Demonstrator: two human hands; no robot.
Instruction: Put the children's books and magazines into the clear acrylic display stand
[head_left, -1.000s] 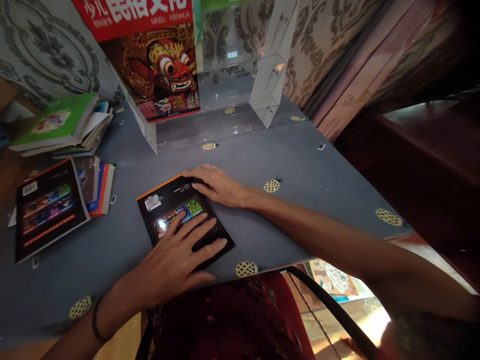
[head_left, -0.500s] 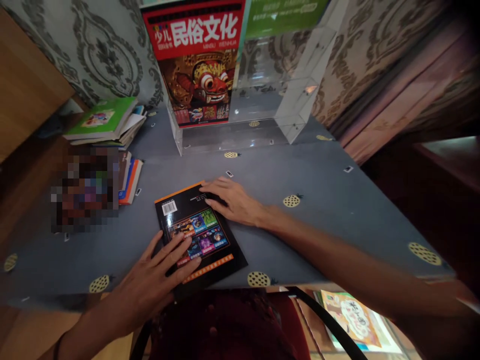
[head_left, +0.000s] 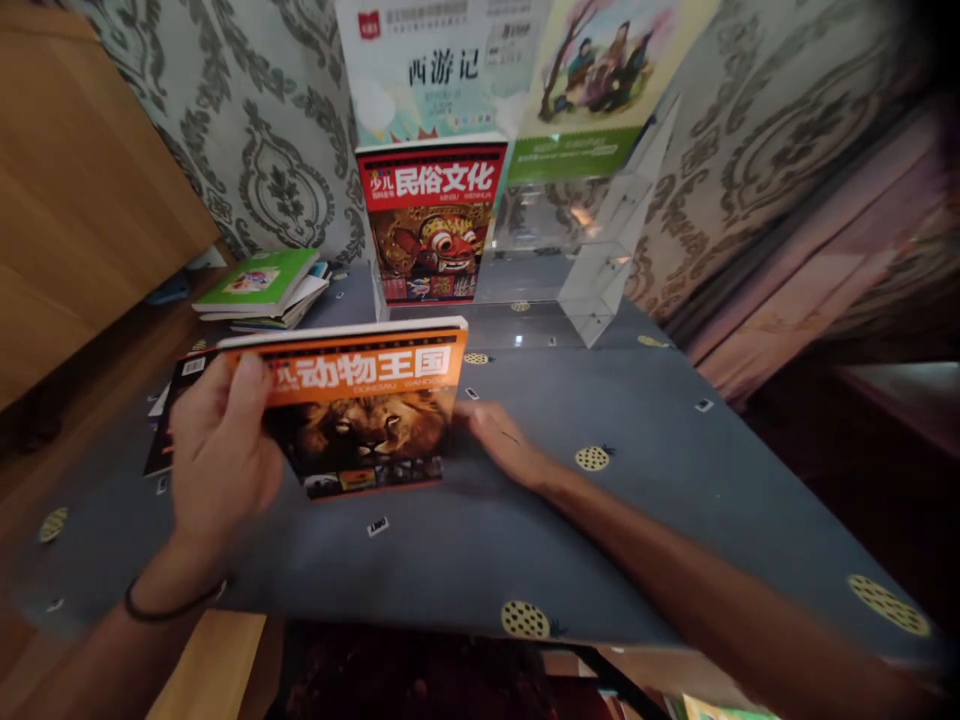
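My left hand (head_left: pixel 221 450) grips the left edge of an orange-topped book with a lion on its cover (head_left: pixel 367 410), holding it raised and tilted above the grey table (head_left: pixel 637 480). My right hand (head_left: pixel 499 440) touches the book's right edge, fingers partly hidden behind it. Behind the book, a red book with a mask picture (head_left: pixel 431 220) stands upright inside a clear acrylic stand (head_left: pixel 592 270).
A stack of books with a green cover on top (head_left: pixel 259 285) lies at the back left. Another dark book (head_left: pixel 176 400) lies flat behind my left hand. Posters hang on the patterned wall. A wooden panel stands at far left, curtains at right.
The book lay flat, back cover up, under both hands. It has been flipped and lifted, front cover facing me, with my left hand gripping its left edge. The view tilted upward.
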